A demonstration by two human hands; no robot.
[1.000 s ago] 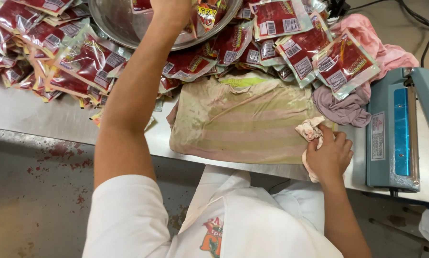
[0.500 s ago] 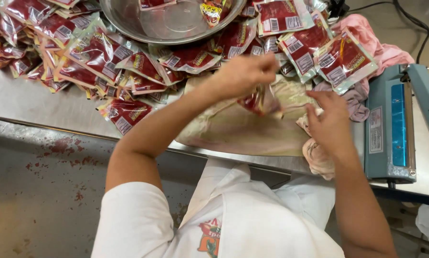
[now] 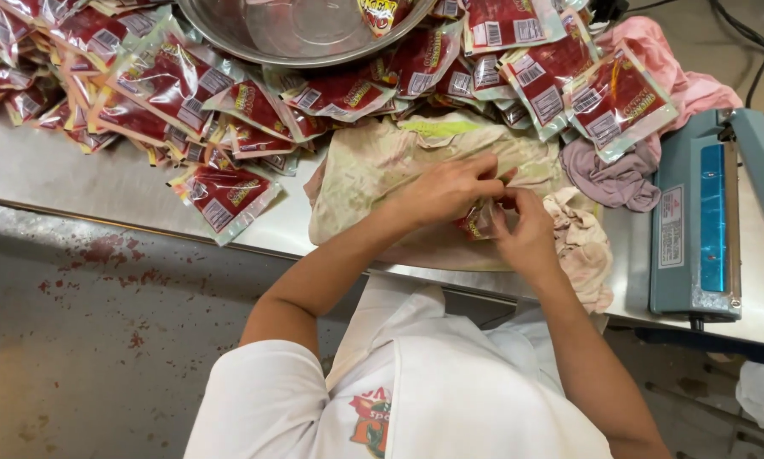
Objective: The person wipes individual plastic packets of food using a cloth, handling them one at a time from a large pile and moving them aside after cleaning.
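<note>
Sauce packet [image 3: 475, 223], red and clear, sits pinched between both hands above the folded cloth [image 3: 382, 161]; left hand [image 3: 450, 189] and right hand [image 3: 526, 234] fingers curl shut on it.

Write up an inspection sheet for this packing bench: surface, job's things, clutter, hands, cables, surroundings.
Surface: steel table, partly covered by a stained cloth.
Job's things: red sauce packet pinched between both hands; heap of packets; steel bowl; blue heat sealer.
Clutter: pink rags, grey rag.
Hands: left hand and right hand both on the packet.
Cables: black cables behind the sealer.
Surroundings: concrete floor with red spots.
</note>
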